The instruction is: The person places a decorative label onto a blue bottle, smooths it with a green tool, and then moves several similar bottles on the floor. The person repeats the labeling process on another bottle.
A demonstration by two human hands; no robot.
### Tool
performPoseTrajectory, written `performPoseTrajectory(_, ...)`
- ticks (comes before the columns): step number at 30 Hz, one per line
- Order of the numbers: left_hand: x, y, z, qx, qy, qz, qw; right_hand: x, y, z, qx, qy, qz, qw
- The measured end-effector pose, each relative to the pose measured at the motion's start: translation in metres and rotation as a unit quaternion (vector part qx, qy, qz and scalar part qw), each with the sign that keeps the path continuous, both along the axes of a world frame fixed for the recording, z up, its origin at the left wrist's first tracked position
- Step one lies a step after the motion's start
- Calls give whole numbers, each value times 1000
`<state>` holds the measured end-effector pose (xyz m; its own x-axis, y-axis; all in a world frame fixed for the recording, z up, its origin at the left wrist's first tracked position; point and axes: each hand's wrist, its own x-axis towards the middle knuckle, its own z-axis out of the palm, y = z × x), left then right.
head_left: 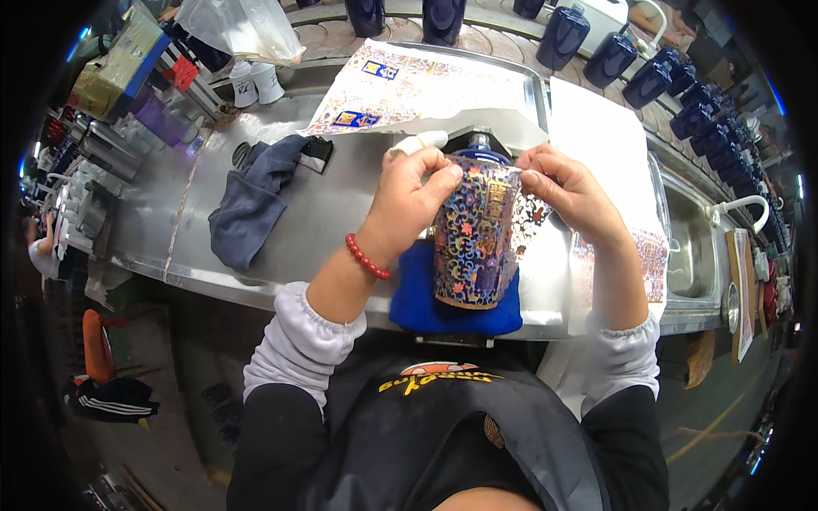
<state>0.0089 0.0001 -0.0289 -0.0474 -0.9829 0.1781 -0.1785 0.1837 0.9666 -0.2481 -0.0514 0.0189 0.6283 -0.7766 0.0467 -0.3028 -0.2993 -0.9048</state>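
A dark blue glossy bottle [481, 151] lies tilted over a bright blue cloth [411, 300] at the counter's front edge, its neck pointing away from me. Around its body is a colourful patterned decal sheet [474, 243] with a gold panel; part of it stands off at the right side. My left hand [411, 198] is closed, pinching the decal's upper left corner between thumb and finger. One of its fingers has a white cover [419, 143]. At the upper right corner, my right hand [573, 189] pinches the sheet's edge, fingers closed.
A crumpled grey-blue cloth [256, 204] lies on the steel counter [328, 230] to the left. Printed decal sheets [366, 89] rest behind the bottle. White paper [601, 145] and a sink [694, 247] are at the right. Several blue bottles [562, 38] stand along the back.
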Motion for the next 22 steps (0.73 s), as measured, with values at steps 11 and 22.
performPoseTrajectory(11,-6,-4,-17,-2,40,54,998,-8,-9,-22,164,-147,4,975)
performPoseTrajectory(22,-9,48,-20,-191,-151,67,967,-6,4,-19,180,-101,-48,977)
